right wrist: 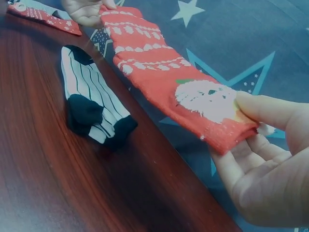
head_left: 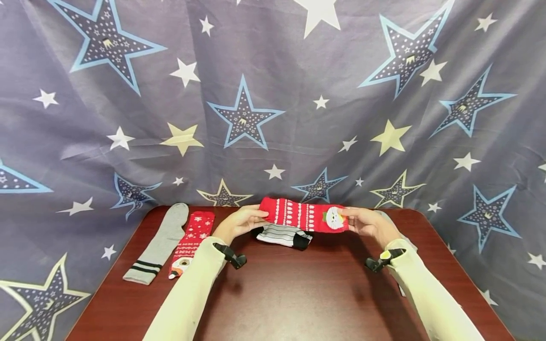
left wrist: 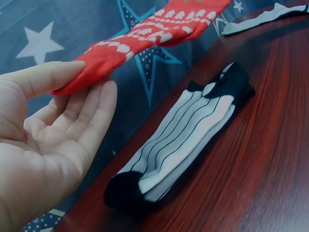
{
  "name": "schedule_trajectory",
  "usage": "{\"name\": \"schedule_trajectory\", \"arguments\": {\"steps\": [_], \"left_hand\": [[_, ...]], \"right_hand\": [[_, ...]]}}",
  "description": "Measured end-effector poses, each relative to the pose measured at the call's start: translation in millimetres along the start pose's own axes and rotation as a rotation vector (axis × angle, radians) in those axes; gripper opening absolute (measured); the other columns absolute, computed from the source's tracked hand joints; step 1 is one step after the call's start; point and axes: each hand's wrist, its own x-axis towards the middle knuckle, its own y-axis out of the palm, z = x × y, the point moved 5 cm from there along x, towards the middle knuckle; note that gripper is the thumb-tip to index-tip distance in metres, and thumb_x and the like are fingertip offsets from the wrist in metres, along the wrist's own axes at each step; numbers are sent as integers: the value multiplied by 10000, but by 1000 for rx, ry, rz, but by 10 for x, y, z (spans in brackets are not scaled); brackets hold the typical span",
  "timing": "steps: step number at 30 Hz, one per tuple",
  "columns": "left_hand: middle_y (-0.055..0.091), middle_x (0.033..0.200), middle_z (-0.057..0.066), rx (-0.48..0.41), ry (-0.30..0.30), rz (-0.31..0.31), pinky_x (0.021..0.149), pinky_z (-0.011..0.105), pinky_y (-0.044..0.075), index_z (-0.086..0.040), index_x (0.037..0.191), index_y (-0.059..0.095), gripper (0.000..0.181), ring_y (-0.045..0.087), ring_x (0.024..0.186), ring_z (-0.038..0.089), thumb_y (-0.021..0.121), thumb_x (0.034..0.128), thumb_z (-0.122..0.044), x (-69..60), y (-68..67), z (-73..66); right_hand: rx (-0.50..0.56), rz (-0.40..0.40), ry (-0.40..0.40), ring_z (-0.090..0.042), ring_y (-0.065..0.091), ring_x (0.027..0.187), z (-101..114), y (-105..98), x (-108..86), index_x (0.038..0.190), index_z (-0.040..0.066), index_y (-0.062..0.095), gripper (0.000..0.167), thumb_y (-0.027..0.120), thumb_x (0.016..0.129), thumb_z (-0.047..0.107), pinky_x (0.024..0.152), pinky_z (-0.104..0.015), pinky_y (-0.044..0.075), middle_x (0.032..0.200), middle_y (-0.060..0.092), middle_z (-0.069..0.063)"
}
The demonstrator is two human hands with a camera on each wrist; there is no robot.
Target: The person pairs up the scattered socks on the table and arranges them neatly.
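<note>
The table (head_left: 290,293) is dark reddish-brown, with wood grain and rounded far corners. At its left lie a grey sock (head_left: 159,241) (two black bands cross its near end) and, just beside it, a red sock (head_left: 194,241). A striped sock (head_left: 279,235) lies near the far edge; a pale sock (left wrist: 260,20) lies rightward.

Pale glare lights the tabletop (head_left: 281,303); wrist views look dimmer.

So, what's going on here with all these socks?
Someone is holding a red patterned sock up above the table, the left hand pinching one end and the right hand the other. At least one striped sock lies on the table; a gray sock and a second red sock lie toward its left side.
</note>
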Motion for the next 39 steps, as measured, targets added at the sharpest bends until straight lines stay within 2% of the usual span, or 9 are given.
{"name": "schedule_trajectory", "arguments": {"steps": [3,6,11,15,20,24,27,34,39], "left_hand": [[743,994,1,26,-20,-5,1202,547,337,94,1426,456,424,722,936,143,472,1002,85,-57,-58,-4],[751,975,-3,43,-39,-28,1148,493,439,17,1289,590,294,730,909,146,494,1014,49,-98,-135,8],[753,954,6,48,-63,-51,980,379,581,-86,1102,679,194,728,876,146,515,1031,-13,-150,-241,39],[751,959,12,71,-87,-41,969,388,588,-102,1068,680,184,729,891,153,507,1044,-44,-214,-295,55],[746,975,-5,134,-108,15,1125,523,452,-132,1054,689,219,729,909,149,487,1052,-45,-320,-351,67],[740,977,-13,155,-116,51,1162,594,354,-114,1070,670,210,733,911,148,484,1042,-21,-414,-376,74],[739,980,-4,166,-130,66,1135,591,385,-50,1141,621,171,737,913,159,500,1027,-11,-462,-383,86],[754,1026,37,204,-178,96,1018,486,547,57,1282,560,271,741,936,181,511,1027,-19,-541,-430,164],[747,1054,54,234,-206,105,981,456,578,56,1275,590,276,733,959,195,521,1022,-32,-621,-487,205]], "right_hand": [[-10,28,4,-105,690,877,-10,37,25,1035,93,642,274,375,1073,41,824,-249,599,942,725,14],[-30,50,-1,-92,698,874,-28,87,47,1013,115,671,324,362,1080,44,823,-237,596,927,738,23],[-70,23,0,-70,695,840,-89,154,90,934,174,715,395,376,1088,41,788,-218,594,880,739,52],[-100,-12,18,-72,696,814,-169,173,138,943,166,683,339,399,1085,47,760,-217,598,857,733,51],[-144,-25,43,-75,699,817,-267,211,173,1030,133,601,187,438,1073,51,767,-218,595,865,727,43],[-176,-15,49,-75,695,838,-316,260,166,1098,108,572,128,462,1061,54,783,-219,588,883,725,50],[-189,-9,49,-78,696,846,-352,282,149,1096,102,590,137,476,1049,43,787,-225,586,890,730,47],[-246,-5,70,-88,704,845,-482,271,139,1108,88,616,141,503,1034,45,787,-235,600,896,736,30],[-266,4,84,-94,708,850,-560,279,136,1123,82,607,128,525,1028,54,795,-248,609,900,736,31]]}}
